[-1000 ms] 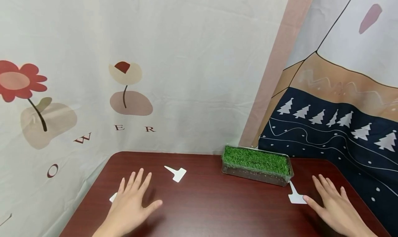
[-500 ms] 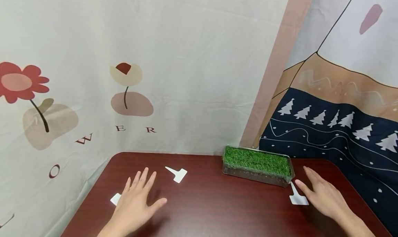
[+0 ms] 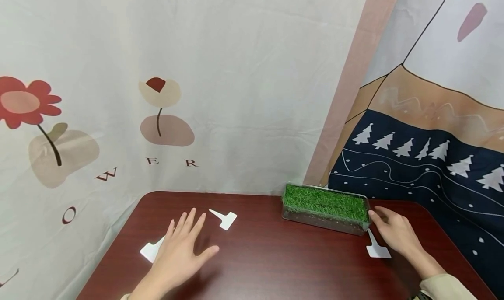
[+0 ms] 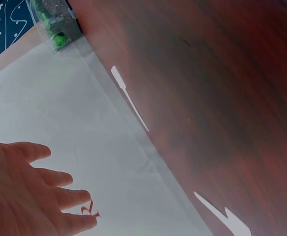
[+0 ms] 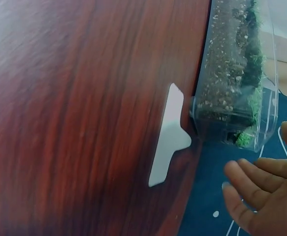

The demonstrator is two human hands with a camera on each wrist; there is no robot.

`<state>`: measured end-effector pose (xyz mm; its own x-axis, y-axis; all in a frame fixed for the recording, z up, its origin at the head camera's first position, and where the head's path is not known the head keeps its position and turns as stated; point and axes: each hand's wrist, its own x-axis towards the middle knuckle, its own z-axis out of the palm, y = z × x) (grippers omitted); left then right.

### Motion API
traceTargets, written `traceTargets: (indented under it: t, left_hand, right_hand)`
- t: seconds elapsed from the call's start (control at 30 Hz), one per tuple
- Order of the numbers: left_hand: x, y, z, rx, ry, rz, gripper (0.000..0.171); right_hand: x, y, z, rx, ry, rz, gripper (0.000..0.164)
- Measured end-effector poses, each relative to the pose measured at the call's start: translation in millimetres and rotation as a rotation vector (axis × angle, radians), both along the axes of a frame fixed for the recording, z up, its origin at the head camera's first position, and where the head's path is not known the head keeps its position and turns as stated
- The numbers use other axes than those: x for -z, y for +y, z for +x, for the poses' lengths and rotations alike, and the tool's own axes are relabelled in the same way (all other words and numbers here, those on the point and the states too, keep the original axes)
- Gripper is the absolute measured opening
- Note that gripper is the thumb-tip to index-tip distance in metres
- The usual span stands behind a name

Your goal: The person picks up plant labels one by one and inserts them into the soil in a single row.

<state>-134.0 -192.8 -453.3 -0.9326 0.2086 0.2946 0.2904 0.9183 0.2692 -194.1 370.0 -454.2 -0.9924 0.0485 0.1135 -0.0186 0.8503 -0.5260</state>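
A clear plastic box [image 3: 324, 207] with green grass over dark soil stands at the table's back right. My right hand [image 3: 395, 232] is at its right end, fingers slightly bent; in the right wrist view a small gap shows between hand and box. Just in front of that corner lies a white T-shaped plant label [image 3: 378, 249]. My left hand [image 3: 179, 258] hovers over the table's left side with fingers spread, holding nothing. Partly hidden behind it is a second plant label [image 3: 151, 250]. A third plant label [image 3: 226, 220] lies beyond its fingertips.
The dark red wooden table [image 3: 283, 265] has rounded back corners. Right behind it hangs a pale cloth [image 3: 252, 94] printed with flowers and letters. A dark blue cloth [image 3: 425, 173] with white trees hangs at the right.
My right hand has moved left and forward to the box's right end, its fingers drawing in. My left hand has drifted slightly right, uncovering more of the left plant label.
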Motion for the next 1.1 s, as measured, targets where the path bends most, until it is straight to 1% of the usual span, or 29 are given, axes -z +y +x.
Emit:
traceTargets:
  t: [0.17, 0.37, 0.5, 0.67, 0.83, 1.0, 1.1]
  left_hand:
    - [3.1, 11, -8.9, 0.013, -0.006, 0.005, 0.091]
    - [6.4, 23, -21.9, 0.036, 0.021, 0.062, 0.085]
    - [7.0, 31, -27.8, 0.053, 0.030, 0.099, 0.080]
    - [4.6, 43, -34.3, 0.060, -0.027, 0.169, 0.073]
    - [4.5, 55, -41.1, 0.060, -0.082, 0.215, 0.068]
    - [5.1, 68, -47.1, 0.054, -0.084, 0.258, 0.061]
    - [5.6, 76, -50.4, 0.058, -0.083, 0.290, 0.057]
  right_hand:
    - [5.8, -5, -2.9, -0.032, 0.050, -0.049, 0.053]
    - [6.6, -9, -1.5, -0.034, 0.071, -0.086, 0.042]
    - [7.5, -11, -1.0, -0.032, 0.063, -0.104, 0.041]
    - [6.8, -12, 0.6, -0.039, 0.071, -0.100, 0.040]
    - [4.7, -13, 3.4, -0.042, 0.048, -0.103, 0.042]
    - [2.8, -15, 4.4, -0.032, 0.015, -0.094, 0.044]
    - [3.2, -16, 4.3, -0.036, 0.026, -0.067, 0.042]
